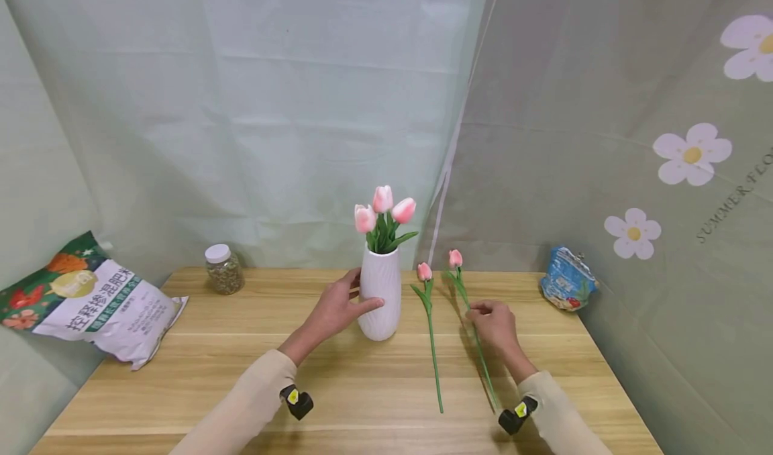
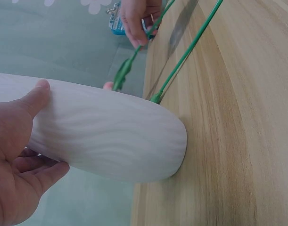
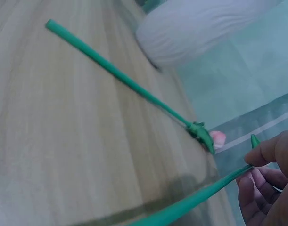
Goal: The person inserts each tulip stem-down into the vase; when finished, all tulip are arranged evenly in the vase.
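A white ribbed vase (image 1: 380, 297) stands upright on the table, with several pink tulips (image 1: 383, 200) and their green leaves rising from its mouth. My left hand (image 1: 341, 304) grips the vase from the left, its thumb on the near side and fingers round the back. In the left wrist view the thumb and fingers lie on either side of the vase (image 2: 111, 132). To the right, my right hand (image 1: 496, 324) pinches the green stem of a single tulip (image 1: 480, 354) below its leaves; the stem looks lifted off the wood. Another tulip (image 1: 432, 334) lies between that one and the vase.
On the wooden table (image 1: 332, 394), a lidded jar (image 1: 224, 270) of small greenish bits stands at the back left. A printed bag (image 1: 102, 300) leans at the left edge. A blue pouch (image 1: 568, 279) sits at the back right. Fabric sheets (image 1: 338, 106) hang behind the table.
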The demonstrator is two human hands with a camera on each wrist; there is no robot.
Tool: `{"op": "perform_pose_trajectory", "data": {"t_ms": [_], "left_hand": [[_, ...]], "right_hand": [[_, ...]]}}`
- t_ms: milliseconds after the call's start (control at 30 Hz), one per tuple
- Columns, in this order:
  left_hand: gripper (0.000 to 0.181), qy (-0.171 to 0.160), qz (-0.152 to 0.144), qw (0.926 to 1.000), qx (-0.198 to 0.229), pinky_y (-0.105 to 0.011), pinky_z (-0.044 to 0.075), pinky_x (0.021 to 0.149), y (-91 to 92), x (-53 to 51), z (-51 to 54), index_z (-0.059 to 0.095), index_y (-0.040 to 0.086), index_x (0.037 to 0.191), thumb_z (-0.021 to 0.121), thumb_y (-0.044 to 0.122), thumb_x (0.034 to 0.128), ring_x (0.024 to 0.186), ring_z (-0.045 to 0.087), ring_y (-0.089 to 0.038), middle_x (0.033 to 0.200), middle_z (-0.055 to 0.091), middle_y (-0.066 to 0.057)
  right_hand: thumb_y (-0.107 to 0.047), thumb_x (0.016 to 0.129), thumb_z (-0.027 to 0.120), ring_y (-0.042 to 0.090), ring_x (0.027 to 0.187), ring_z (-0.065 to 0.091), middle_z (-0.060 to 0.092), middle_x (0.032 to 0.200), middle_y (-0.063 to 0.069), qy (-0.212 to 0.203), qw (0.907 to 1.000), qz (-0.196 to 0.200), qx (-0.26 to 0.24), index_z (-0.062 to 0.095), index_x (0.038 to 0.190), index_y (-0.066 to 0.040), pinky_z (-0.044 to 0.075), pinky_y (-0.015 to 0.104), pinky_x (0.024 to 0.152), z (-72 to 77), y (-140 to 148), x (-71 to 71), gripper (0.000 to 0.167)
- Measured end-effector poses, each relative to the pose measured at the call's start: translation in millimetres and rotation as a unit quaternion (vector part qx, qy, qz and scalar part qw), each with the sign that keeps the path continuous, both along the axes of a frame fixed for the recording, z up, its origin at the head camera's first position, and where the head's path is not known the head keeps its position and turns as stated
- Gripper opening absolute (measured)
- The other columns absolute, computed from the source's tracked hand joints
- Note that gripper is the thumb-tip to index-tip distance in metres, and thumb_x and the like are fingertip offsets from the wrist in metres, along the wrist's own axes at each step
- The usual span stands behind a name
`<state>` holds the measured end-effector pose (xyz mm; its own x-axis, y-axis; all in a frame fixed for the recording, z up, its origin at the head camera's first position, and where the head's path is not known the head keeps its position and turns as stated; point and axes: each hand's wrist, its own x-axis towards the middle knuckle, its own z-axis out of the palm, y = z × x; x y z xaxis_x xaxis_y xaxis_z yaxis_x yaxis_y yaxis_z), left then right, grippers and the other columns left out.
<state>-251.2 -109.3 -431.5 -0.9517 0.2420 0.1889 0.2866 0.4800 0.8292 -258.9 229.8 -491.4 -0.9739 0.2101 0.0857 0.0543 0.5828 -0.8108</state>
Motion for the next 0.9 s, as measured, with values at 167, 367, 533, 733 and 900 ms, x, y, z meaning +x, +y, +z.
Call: {"op": "perform_pose_trajectory", "data": {"t_ms": [167,367,533,733,900], "left_hand": [[0.082,-0.002,0.0,1.0,-0.002,-0.048,0.053,0.107,-0.1,0.3,0.6,0.044,0.0,0.15,0.081,0.039,0.0879,0.13,0.059,-0.034,0.143,0.057,-0.019],[0.082,-0.007,0.0,1.0,-0.002,-0.048,0.052,0.107,0.0,1.2,2.2,0.044,0.0,0.15,0.081,0.039,0.0879,0.131,0.058,-0.034,0.144,0.056,-0.019],[0.083,-0.004,0.002,1.0,-0.008,-0.049,0.052,0.107,-0.2,0.2,1.6,0.043,0.001,0.151,0.081,0.04,0.0882,0.131,0.058,-0.034,0.145,0.057,-0.019],[0.083,-0.003,0.003,0.9999,-0.012,-0.048,0.052,0.107,0.3,0.9,2.2,0.043,0.0,0.151,0.081,0.039,0.0879,0.13,0.058,-0.034,0.144,0.057,-0.019],[0.082,-0.004,0.0,1.0,-0.008,-0.047,0.052,0.108,0.4,1.3,1.9,0.043,0.0,0.151,0.081,0.038,0.0882,0.131,0.058,-0.033,0.144,0.057,-0.019]], "right_hand": [[-0.015,0.088,0.073,0.013,0.067,0.066,0.075,0.091,0.008,0.02,0.9996,-0.007,-0.018,0.078,0.107,0.0,0.054,0.025,0.059,10.5,2,-0.2,0.025],[-0.014,0.091,0.072,0.014,0.069,0.069,0.074,0.1,0.014,0.033,0.9977,-0.008,-0.058,0.076,0.111,0.0,0.061,0.025,0.06,24.9,4,-0.6,0.025],[-0.015,0.094,0.07,0.026,0.084,0.073,0.073,0.104,0.017,0.044,0.996,0.007,-0.077,0.074,0.115,0.001,0.063,0.028,0.065,37.3,3,0.3,0.026],[-0.016,0.096,0.069,0.025,0.091,0.073,0.073,0.107,0.016,0.053,0.9945,0.014,-0.089,0.073,0.118,-0.001,0.064,0.029,0.069,50.9,1,0.7,0.027],[-0.016,0.096,0.071,0.018,0.087,0.072,0.073,0.109,0.018,0.07,0.9919,0.015,-0.105,0.072,0.119,0.0,0.064,0.027,0.069,61.2,-1,0.9,0.028]]}}
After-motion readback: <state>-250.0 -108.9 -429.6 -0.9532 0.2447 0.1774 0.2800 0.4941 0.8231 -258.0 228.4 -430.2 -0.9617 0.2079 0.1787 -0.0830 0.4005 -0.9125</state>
